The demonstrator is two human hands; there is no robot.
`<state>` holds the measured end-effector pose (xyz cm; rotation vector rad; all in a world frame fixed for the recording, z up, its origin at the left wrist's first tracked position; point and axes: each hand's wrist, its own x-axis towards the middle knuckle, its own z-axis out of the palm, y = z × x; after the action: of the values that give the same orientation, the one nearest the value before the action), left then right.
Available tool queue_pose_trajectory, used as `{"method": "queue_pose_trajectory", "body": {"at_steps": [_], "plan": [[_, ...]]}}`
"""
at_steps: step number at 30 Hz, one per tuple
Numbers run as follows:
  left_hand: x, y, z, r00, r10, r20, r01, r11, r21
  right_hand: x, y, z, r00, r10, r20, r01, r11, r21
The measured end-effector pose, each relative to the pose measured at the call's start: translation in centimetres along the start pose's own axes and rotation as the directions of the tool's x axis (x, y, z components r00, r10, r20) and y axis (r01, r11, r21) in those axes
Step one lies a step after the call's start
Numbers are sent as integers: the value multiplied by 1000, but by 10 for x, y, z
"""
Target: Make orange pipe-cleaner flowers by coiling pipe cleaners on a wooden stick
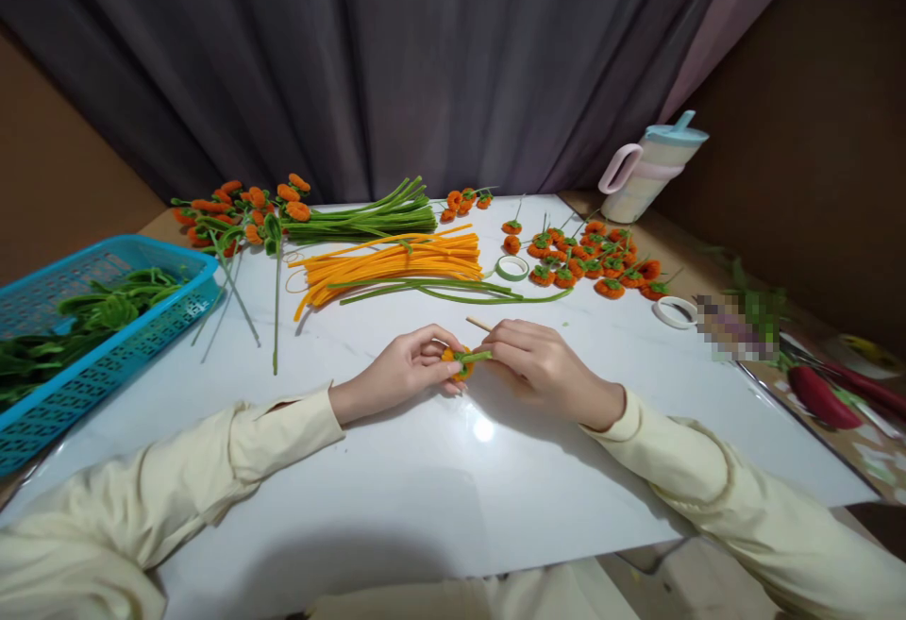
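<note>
Dark grey cloth hangs as a curtain [425, 63] behind a white table [425, 497]. At the table's left sits a blue basket [148, 244] of green leafy pieces, its low walls presumably keeping them from scattering. A pale cup [647, 176] with a pink handle stands at the far right, likely set there to be out of the way. Near the back lie a green bundle [360, 222] and an orange bundle [396, 266], their strips mostly lined up, which should make single ones easy to draw out.

Both hands are apart but close, just in front. The left hand [411, 370] pinches a small orange bloom [465, 374] with green at its middle — held by the edge, it seems, to leave that middle exposed. The right hand [545, 365] is curled round a thin stick [479, 324]; whether its fingertips also grip the green strip [479, 356] on the bloom, I cannot tell.

Beyond it lie a green roll [511, 277], a white roll [672, 325] and grouped flower heads [595, 257], perhaps kept together for easy reach. No brand or writing can be read anywhere, even on the cup.
</note>
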<state>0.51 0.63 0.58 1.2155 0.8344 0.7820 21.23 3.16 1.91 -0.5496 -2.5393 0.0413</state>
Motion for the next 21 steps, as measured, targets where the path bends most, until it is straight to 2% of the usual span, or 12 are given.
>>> {"method": "queue_pose_trajectory", "body": {"at_steps": [11, 17, 21], "plan": [[1, -4, -4, 1000, -15, -21, 17, 997, 72, 1, 1, 0, 985, -170, 0, 169, 978, -122], [1, -5, -1, 999, -28, -37, 32, 993, 115, 2, -2, 9, 990, -140, 18, 141, 983, -115], [1, -2, -1, 999, -29, -30, 33, 993, 115, 4, -3, 6, 995, -90, 41, 92, 994, -50]]}}
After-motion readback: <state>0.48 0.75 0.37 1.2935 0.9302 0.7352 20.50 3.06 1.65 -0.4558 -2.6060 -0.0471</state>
